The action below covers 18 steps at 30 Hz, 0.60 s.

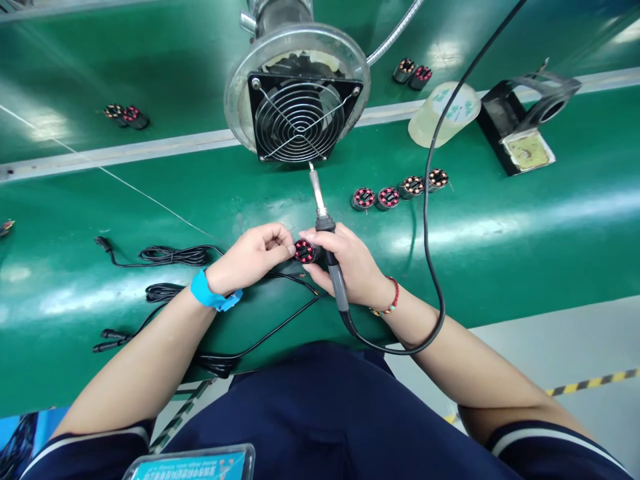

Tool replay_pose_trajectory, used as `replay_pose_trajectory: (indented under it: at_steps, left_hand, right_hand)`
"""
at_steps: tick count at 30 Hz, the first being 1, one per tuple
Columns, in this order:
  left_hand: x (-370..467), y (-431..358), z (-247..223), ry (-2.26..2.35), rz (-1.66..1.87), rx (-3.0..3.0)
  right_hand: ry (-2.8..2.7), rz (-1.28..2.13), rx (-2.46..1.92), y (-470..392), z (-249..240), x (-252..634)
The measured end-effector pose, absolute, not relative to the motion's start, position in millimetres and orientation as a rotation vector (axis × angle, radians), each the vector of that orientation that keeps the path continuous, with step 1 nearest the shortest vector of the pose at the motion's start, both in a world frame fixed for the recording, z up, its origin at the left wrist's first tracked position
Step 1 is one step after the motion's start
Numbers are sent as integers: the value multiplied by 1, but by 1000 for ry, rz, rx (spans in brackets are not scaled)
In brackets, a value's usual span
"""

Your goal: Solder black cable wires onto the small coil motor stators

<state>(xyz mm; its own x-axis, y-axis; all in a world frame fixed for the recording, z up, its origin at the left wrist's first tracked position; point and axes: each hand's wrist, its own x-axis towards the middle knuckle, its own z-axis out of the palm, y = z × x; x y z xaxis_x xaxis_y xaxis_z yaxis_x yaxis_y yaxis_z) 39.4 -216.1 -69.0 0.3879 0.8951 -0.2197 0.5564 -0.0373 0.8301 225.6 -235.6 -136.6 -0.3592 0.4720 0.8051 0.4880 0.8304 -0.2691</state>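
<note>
My right hand (353, 263) is closed around a soldering iron (337, 280), whose metal tip points away from me toward the fan. The thumb and fingers of that hand also hold a small round motor stator (305, 251) with red windings. Pinched shut at the stator's left edge is my left hand (257, 253), its thumb touching or nearly touching the rim. A thin wire (289, 231) shows by its fingertips; its full path is hidden. Black cables (270, 340) with bare copper ends lie just below both hands.
A round fan hood (300, 123) hangs ahead. Several stators (388, 198) stand to the right, near a yellowish roll (443, 113) and an iron stand (525, 127) with sponge. Coiled cables (175, 255) lie left. The iron's cord (427, 220) loops over my right forearm.
</note>
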Motion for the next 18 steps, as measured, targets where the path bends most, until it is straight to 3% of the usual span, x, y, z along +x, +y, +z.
replay_pose_trajectory:
  at_steps: [18]
  left_hand:
    - [35, -215, -74, 1326, 687, 1814]
  right_hand:
    - [-2008, 9, -699, -236, -138, 227]
